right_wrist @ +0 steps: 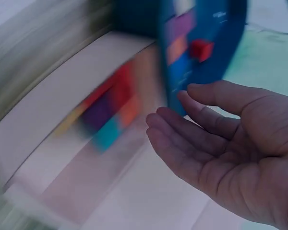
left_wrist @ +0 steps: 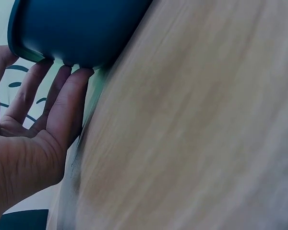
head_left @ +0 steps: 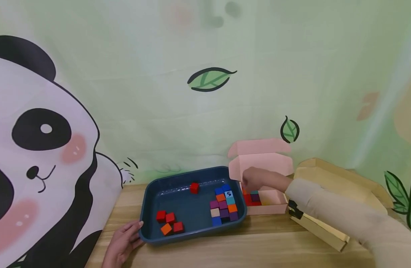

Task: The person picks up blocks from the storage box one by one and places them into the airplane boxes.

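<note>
A dark blue tray [head_left: 187, 242] holds several coloured cubes [head_left: 223, 204] grouped at its right side, with red cubes [head_left: 161, 216] and an orange one loose at the left. My left hand [head_left: 123, 240] touches the tray's left end; in the left wrist view its fingertips [left_wrist: 84, 72] rest against the outer wall. Above an opened pink box [head_left: 264, 210] hovers my right hand [head_left: 252, 179]. The right wrist view shows its fingers loosely bent and nothing between them. Inside the box lie red, purple, teal and orange cubes [right_wrist: 117, 103], blurred in that view.
An open tan cardboard box [head_left: 321, 225] stands right of the pink box, under my right forearm. The raised pink lid [head_left: 262, 163] leans near the backdrop. A lone red cube [head_left: 194, 188] sits near the tray's back wall. Wooden tabletop [head_left: 259, 245] runs along the front.
</note>
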`<action>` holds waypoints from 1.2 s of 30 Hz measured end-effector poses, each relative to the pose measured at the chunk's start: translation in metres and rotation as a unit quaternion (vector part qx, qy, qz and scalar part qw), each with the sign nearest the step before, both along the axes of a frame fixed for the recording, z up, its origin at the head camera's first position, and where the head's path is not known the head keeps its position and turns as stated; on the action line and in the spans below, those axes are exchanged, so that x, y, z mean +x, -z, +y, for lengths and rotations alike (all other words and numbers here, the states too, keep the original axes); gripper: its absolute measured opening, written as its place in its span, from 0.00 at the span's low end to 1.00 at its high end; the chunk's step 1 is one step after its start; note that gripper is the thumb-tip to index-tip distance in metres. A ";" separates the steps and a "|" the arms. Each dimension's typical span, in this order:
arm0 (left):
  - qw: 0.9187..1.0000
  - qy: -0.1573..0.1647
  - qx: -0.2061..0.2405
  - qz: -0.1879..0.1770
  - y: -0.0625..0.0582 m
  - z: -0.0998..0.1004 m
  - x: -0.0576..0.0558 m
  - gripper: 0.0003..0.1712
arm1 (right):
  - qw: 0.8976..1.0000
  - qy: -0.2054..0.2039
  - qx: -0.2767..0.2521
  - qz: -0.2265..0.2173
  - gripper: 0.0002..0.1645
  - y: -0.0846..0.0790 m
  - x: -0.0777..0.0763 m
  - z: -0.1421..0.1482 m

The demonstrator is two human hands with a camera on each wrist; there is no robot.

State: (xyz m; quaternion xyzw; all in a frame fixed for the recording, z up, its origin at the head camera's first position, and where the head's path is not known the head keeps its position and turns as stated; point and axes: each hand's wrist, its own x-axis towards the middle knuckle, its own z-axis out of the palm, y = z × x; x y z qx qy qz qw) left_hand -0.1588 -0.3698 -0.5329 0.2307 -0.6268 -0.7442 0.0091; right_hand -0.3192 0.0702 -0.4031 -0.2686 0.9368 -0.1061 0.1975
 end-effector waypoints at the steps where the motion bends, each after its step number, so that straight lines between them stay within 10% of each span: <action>1: 1.000 0.000 0.000 0.000 0.000 0.000 0.000 0.14 | 1.000 -0.007 -0.008 -0.004 0.10 -0.005 0.002 -0.009; 13: 1.000 -0.007 0.000 0.003 0.002 0.001 0.002 0.12 | 0.997 -0.070 -0.023 0.032 0.14 0.009 0.000 -0.121; 25: 1.000 -0.009 0.000 0.016 0.002 0.001 0.001 0.12 | 0.992 0.010 -0.112 0.052 0.18 0.055 -0.032 -0.166; 36: 1.000 -0.007 0.003 0.015 0.004 0.002 0.000 0.04 | 0.992 0.054 -0.071 0.084 0.15 0.085 -0.049 -0.187</action>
